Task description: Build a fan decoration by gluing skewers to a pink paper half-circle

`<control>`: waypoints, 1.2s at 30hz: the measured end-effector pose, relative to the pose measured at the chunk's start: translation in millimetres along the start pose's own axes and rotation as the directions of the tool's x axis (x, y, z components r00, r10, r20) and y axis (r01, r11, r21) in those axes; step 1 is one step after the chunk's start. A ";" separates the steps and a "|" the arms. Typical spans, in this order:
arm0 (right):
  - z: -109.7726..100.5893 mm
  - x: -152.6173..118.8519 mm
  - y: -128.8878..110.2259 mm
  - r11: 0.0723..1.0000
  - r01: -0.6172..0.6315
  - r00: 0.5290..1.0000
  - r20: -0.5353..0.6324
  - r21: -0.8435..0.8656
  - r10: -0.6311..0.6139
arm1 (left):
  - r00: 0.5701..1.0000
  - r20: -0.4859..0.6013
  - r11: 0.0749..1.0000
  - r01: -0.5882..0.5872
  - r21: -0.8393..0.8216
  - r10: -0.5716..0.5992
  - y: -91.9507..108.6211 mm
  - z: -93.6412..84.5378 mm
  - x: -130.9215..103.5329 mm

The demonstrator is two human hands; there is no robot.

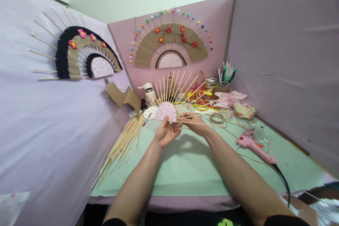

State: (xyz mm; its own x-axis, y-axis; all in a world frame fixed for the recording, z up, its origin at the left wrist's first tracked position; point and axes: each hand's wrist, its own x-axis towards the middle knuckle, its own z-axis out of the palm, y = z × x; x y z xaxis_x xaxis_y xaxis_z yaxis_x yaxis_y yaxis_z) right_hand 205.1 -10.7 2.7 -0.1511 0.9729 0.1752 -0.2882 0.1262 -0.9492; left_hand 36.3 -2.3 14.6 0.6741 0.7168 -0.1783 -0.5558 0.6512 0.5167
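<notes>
A half-round fan base (166, 111), covered in pale pink cloth with red dots, is held up above the table. Thin wooden sticks (182, 86) spread out from its curved edge like rays. My left hand (166, 132) grips the base from below, with the thumb on its front. At the right end of the base, my right hand (193, 123) has its fingers pinched together among the lowest sticks. What lies between those fingertips is too small to make out. A little brown twine shows around the stick roots beside the right fingers.
Loose sticks (122, 141) lie in a pile at left. At right are a pink glue gun (256, 148) with a black cord and a coil of twine (217, 118). Behind stand a white bottle (149, 93) and colourful pipe cleaners (202, 95). Two decorated fans (169, 40) hang on the partitions.
</notes>
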 end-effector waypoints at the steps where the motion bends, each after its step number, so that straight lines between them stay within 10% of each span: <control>1: 0.1 -0.2 0.3 1.000 -0.004 1.000 -0.007 0.017 0.004 | 1.000 -0.008 1.000 -0.003 0.004 0.003 0.4 -0.8 0.4; 13: -5.9 4.4 6.7 0.999 0.008 1.000 0.026 -0.040 -0.007 | 0.999 -0.026 1.000 -0.026 -0.016 0.025 0.8 1.3 1.3; 21: -7.2 9.6 5.7 0.972 0.186 0.955 -0.205 -0.141 -0.213 | 0.994 -0.062 0.996 -0.091 0.005 0.092 -0.6 2.3 2.8; 27: -2.0 1.7 -3.1 0.956 0.197 0.980 0.015 -0.216 -0.198 | 0.995 -0.034 0.996 -0.090 0.015 0.090 -1.1 1.9 2.1; 36: -2.2 3.1 -3.6 0.929 0.245 0.938 -0.172 -0.277 -0.299 | 0.998 -0.019 0.996 -0.053 0.077 0.055 -2.3 2.1 1.1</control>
State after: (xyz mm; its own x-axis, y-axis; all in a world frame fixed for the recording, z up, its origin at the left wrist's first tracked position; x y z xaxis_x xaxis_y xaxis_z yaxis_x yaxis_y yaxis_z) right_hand 207.8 -7.7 6.1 0.1075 0.9087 0.4034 -0.0429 0.4097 -0.9112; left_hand 39.3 -3.6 15.0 0.6331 0.7560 -0.1660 -0.5519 0.5913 0.5881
